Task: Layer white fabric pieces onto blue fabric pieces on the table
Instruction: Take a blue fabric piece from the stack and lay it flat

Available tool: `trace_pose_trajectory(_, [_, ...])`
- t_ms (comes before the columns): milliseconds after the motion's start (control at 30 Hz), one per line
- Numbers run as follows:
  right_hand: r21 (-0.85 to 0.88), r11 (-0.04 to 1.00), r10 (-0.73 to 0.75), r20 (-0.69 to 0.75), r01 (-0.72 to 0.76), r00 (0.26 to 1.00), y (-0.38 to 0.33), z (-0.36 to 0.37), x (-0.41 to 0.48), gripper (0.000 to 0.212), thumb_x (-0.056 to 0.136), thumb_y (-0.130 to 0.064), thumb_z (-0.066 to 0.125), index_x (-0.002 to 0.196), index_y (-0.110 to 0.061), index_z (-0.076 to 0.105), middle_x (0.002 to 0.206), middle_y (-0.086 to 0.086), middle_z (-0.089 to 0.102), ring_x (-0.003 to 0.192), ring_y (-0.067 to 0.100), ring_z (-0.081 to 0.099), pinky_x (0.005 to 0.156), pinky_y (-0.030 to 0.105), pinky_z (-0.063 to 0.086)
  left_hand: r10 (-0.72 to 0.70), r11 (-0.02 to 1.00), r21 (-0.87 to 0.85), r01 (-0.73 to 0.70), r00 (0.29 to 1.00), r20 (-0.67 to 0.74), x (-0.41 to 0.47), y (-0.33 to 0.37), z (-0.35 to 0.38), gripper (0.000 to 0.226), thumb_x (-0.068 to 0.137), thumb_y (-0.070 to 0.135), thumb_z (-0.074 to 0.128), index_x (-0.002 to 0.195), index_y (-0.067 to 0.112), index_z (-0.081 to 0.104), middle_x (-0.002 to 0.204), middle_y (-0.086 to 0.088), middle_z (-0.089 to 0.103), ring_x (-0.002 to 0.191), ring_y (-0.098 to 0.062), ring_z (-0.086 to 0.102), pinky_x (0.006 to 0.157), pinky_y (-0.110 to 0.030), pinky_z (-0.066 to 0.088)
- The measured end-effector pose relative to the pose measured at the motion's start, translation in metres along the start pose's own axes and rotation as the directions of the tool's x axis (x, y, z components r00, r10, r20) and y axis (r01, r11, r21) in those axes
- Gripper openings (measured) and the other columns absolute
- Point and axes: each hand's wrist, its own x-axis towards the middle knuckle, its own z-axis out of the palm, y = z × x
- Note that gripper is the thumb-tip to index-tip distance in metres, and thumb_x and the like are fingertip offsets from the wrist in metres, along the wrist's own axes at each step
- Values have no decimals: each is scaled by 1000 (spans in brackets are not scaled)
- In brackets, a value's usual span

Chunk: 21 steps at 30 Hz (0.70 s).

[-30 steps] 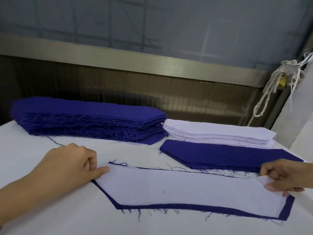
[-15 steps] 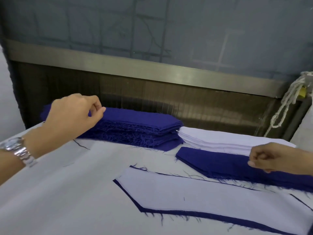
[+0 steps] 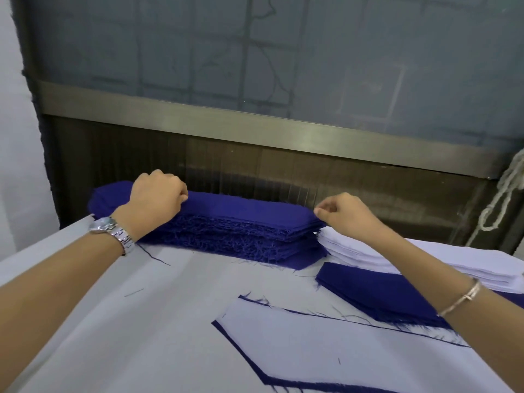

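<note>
**Counts.** We count two hands, three stacks and one layered pair. The left hand (image 3: 157, 199), fingers curled, pinches the top blue piece (image 3: 249, 207) near its left end. The right hand (image 3: 344, 215) pinches the same piece at its right tip between thumb and forefinger. That piece lies on the tall blue stack (image 3: 241, 239) at the far side of the table (image 3: 170, 307). Just right of it sits the white stack (image 3: 368, 251), with a low blue stack (image 3: 382, 290) in front. Nearest us lies one white piece (image 3: 326, 350) on a blue piece (image 3: 235, 338) that shows as a border.

**Hidden.** We cannot count the layers in any stack. The right forearm covers part of the white stack and the low blue stack. The layered pair is cut off by the lower frame edge.

**Setting.** A white cloth with stray blue threads covers the table. Behind it we see a metal rail (image 3: 255, 129), a dark ribbed panel below and a grey pane above. A rope (image 3: 499, 199) hangs at far right. The left wrist bears a watch (image 3: 113, 232), the right a bracelet (image 3: 459, 299).
</note>
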Motion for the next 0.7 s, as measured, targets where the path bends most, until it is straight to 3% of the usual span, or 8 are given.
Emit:
trace_pose_trajectory(200, [-124, 990, 66, -2, -66, 998, -10, 24, 19, 38, 103, -39, 51, 107, -9, 72, 118, 13, 64, 113, 32, 56, 92, 40, 51, 0, 992, 128, -7, 998, 58, -3, -14, -6, 27, 102, 32, 50, 124, 28, 65, 120, -1, 66, 114, -22, 55, 93, -37, 43])
trace_pose_trajectory(333, [-157, 985, 74, -10, -74, 997, -13, 34, 20, 39, 104, -36, 50, 90, -5, 69, 106, 15, 64, 107, 34, 58, 86, 37, 50, -22, 999, 42, 17, 992, 121, -5, -23, -11, 28, 101, 36, 51, 124, 27, 65, 119, -1, 67, 111, -22, 60, 95, -39, 47])
trace_pose_trajectory(433, [-145, 987, 63, -41, -68, 997, -14, 36, 17, 39, 104, -32, 52, 81, -4, 66, 93, 16, 60, 98, 34, 59, 81, 36, 48, -8, 998, -53, 16, 987, 161, -5, -27, -14, 29, 100, 35, 54, 124, 24, 66, 120, -2, 67, 105, -22, 63, 88, -38, 55])
trace_pose_trajectory(700, [-175, 984, 29, -71, -41, 997, -15, 35, 14, 33, 103, -30, 55, 90, -4, 72, 96, 15, 66, 99, 33, 62, 83, 38, 53, 25, 1000, 4, -26, 991, 135, -5, -24, -15, 27, 100, 34, 54, 121, 24, 68, 117, -3, 68, 103, -22, 63, 86, -38, 55])
